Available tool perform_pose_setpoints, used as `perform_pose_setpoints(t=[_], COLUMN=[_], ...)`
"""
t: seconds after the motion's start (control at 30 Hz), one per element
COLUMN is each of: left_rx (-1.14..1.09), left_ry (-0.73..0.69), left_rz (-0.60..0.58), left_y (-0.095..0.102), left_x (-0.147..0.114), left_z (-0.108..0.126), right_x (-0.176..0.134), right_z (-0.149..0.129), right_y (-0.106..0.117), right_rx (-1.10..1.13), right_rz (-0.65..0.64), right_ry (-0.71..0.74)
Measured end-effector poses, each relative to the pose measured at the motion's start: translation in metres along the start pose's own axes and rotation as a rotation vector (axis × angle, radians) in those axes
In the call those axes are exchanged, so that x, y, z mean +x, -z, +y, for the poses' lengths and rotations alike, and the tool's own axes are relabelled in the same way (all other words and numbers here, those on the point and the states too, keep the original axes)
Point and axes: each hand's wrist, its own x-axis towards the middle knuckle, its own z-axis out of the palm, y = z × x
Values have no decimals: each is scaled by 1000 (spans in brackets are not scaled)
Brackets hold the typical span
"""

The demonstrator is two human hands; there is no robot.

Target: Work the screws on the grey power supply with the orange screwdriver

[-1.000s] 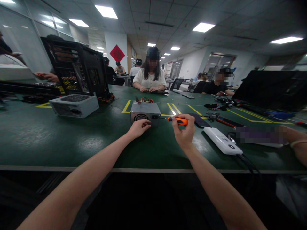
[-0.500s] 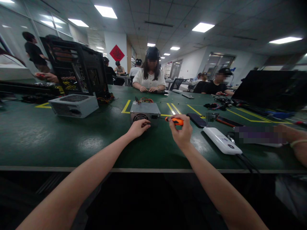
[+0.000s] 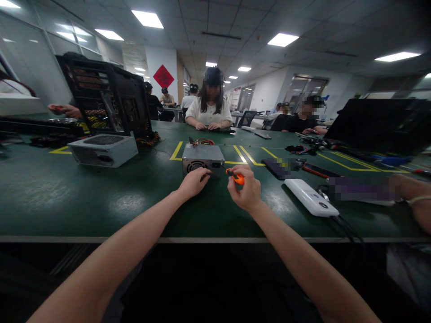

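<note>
A grey computer power supply (image 3: pixel 204 154) sits in front of me, with its fan grille and socket facing me and bundled wires behind. My left hand (image 3: pixel 195 181) rests low in front of the fan side, its fingers curled in towards the thumb. Whatever lies between those fingertips is too small or hidden to make out. My right hand (image 3: pixel 245 188) grips an orange and black screwdriver (image 3: pixel 239 179). Its thin shaft points left and up to the socket end of the power supply. Whether the tip touches the casing I cannot tell.
A second power supply (image 3: pixel 104 150) and an open black computer case (image 3: pixel 111 96) stand at left. To the right lie a dark phone (image 3: pixel 274 168), a white power bank (image 3: pixel 311 197) with cables, and a black monitor (image 3: pixel 384 125). A co-worker (image 3: pixel 209 105) sits opposite.
My right hand has moved left with the screwdriver, bringing it closer to the power supply and tilting its handle downward. The left fingers have drawn closer together. The power supply has stayed in place.
</note>
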Motion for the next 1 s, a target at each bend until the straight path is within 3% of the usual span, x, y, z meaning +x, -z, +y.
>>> perform_pose_setpoints(t=[0.3, 0.63, 1.0], left_rx=[128, 596, 614], left_ry=[10, -60, -32], left_rz=[-34, -52, -9], left_y=[1, 7, 11], left_x=[-1, 6, 4], left_z=[10, 30, 34], right_x=[1, 3, 4], right_z=[-2, -4, -5], right_y=[2, 4, 5], right_rx=[96, 71, 85], right_rz=[-40, -83, -55], right_ry=[-74, -25, -51])
